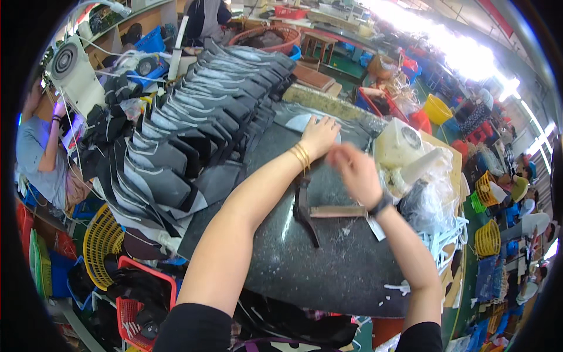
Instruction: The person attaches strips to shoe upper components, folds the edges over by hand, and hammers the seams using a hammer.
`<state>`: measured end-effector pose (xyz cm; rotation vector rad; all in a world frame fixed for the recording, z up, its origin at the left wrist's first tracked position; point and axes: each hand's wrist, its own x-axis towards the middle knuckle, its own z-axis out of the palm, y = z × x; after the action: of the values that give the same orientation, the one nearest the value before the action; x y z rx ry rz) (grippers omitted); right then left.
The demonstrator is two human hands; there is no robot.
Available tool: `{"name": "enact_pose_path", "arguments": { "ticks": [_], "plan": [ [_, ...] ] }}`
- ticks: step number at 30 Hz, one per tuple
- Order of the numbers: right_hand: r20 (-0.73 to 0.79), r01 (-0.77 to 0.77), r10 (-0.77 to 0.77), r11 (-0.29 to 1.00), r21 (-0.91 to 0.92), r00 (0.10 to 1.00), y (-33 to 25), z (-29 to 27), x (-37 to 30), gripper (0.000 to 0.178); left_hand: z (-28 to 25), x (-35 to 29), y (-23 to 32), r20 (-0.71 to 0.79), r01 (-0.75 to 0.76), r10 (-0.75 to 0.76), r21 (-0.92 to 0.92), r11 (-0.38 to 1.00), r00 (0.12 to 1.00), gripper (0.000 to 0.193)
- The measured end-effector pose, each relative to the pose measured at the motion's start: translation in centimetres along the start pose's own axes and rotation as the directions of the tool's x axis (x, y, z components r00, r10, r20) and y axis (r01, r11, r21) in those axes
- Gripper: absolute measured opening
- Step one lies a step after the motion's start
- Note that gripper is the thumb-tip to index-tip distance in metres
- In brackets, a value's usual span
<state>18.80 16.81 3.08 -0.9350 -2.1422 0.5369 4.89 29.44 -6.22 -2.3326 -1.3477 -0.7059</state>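
My left hand (319, 138) lies with its fingers stretched out over a pale, curved piece (298, 122) near the far edge of the dark work surface. Just to its right, my right hand (358, 179) hovers with bent fingers, smeared by motion. Whether anything is in those fingers cannot be made out. Below the left wrist lies a hammer with a dark curved head (303, 211) and a wooden handle (337, 212). A large overlapping pile of black and grey cut pieces (170, 135) with pale edges rises left of my left forearm.
A whitish glue-stained container (400, 142) and a crumpled clear plastic bag (431, 206) stand at the right. White strips (443, 237) hang beside them. Yellow basket (101, 246) and red basket (174, 280) sit at lower left. Another person (44, 152) works at far left.
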Motion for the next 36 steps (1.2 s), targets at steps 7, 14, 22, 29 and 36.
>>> {"name": "enact_pose_path", "arguments": {
  "ticks": [7, 14, 22, 29, 36],
  "plan": [
    [0.053, -0.113, 0.149, 0.898, -0.424, 0.987, 15.1, -1.0, 9.2, 0.040, -4.7, -0.1, 3.4, -0.132, -0.076, 0.102, 0.192, 0.978, 0.986, 0.019],
    [0.388, 0.094, 0.180, 0.801, -0.591, 0.904, 6.8, -3.2, 8.2, 0.045, -9.9, -4.4, 2.9, -0.085, -0.217, 0.225, 0.095, 0.972, 0.971, 0.022],
    [0.465, -0.358, 0.098, 0.780, 0.513, 0.880, 4.5, -5.0, 4.7, 0.043, -18.3, -7.7, 3.5, -0.101, -0.293, 0.289, -0.022, 0.956, 0.952, 0.061],
    [0.492, -0.134, -0.135, 0.871, 0.472, 0.860, 4.8, -1.5, 5.0, 0.028, -23.2, -8.1, 2.0, -0.322, -0.277, 0.160, -0.358, 0.892, 0.933, 0.038],
    [0.202, 0.082, -0.025, 0.956, -0.282, 0.979, 9.7, 0.0, 6.3, 0.034, -32.3, -5.3, 2.9, -0.671, -0.024, -0.179, -0.282, 0.959, 0.720, 0.017]
  ]
}}
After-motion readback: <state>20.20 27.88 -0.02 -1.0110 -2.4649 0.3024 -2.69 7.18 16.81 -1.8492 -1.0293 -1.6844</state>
